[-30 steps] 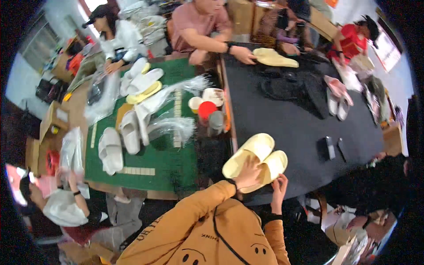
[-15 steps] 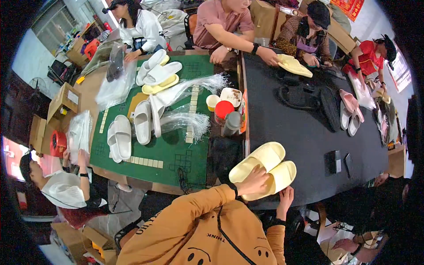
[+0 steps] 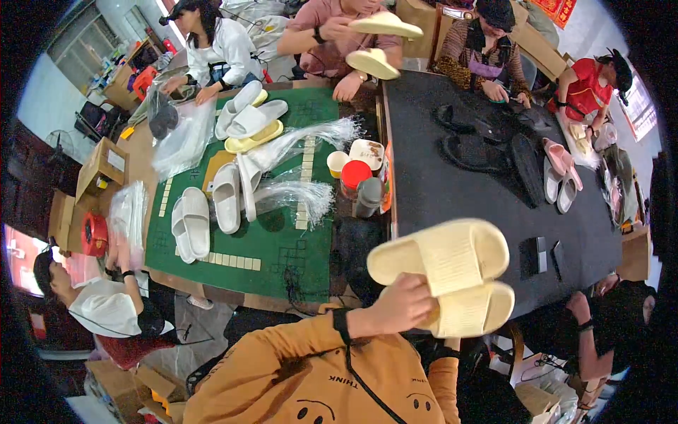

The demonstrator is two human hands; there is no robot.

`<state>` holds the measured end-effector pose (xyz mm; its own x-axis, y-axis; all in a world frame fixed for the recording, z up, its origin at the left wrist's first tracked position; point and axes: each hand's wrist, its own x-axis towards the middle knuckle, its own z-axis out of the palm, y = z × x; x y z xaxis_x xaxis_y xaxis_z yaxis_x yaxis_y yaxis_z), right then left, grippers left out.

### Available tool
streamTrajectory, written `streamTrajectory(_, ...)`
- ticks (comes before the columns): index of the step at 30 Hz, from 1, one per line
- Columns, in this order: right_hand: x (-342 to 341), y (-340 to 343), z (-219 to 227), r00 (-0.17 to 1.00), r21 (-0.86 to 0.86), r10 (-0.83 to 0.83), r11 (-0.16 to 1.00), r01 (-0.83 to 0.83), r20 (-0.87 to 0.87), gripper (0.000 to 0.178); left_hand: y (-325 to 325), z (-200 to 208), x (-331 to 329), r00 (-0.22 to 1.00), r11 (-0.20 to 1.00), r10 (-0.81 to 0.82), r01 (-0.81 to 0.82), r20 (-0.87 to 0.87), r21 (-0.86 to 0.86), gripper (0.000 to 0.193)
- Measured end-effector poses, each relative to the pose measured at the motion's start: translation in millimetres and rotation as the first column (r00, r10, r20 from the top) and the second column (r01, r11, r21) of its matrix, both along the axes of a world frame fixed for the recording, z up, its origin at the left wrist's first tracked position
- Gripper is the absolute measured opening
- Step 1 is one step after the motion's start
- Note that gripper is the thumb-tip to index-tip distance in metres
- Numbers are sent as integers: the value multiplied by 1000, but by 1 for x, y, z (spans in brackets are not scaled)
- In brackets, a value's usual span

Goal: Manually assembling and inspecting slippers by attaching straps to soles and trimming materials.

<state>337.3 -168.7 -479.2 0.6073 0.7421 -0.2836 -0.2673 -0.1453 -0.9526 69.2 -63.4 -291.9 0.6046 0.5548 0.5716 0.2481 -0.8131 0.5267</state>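
Note:
A pair of pale yellow slide sandals (image 3: 452, 261) is raised over the near edge of the black table, soles side by side and toes to the right. My left hand (image 3: 402, 304) is closed round their near side, its fingers gripping at the strap area. Of my right hand only the wrist (image 3: 450, 345) shows, just below the lower sandal. The sandals hide its fingers, so I cannot tell whether it touches them.
Grey slides (image 3: 191, 222), white slides (image 3: 258, 119) and clear plastic ties (image 3: 296, 198) lie on the green mat (image 3: 282, 272). A red-lidded jar (image 3: 355, 177) stands mid-table. Black sandals (image 3: 480, 152) and pink slides (image 3: 558, 157) lie right. Co-workers sit around; one holds yellow slides (image 3: 385, 25).
My left hand has lifted the yellow sandals up and to the right; my right hand has gone behind them. Across the table, a co-worker has raised another yellow pair off the black surface.

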Motion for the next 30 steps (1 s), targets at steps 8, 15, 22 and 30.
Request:
streamTrajectory(8, -25, 10, 41, 998, -35, -30, 999, 27, -64, 20, 52, 37, -146, 540, 547, 837, -830, 87, -114, 20)
streamTrajectory(15, -18, 7, 31, 996, -35, 7, 999, -11, -90, 21, 18, -80, -268, 245, 204, 969, -741, 26, -639, 12)
streamTrajectory(22, -19, 8, 33, 996, -18, 12, 1000, -14, -84, 23, -27, -180, -342, 97, -100, 973, -635, -208, -766, 33)
streamTrajectory(30, -17, 13, 31, 996, -52, 10, 999, -14, -86, 25, 14, -120, -476, -146, -153, 951, -988, -271, -5, 43)
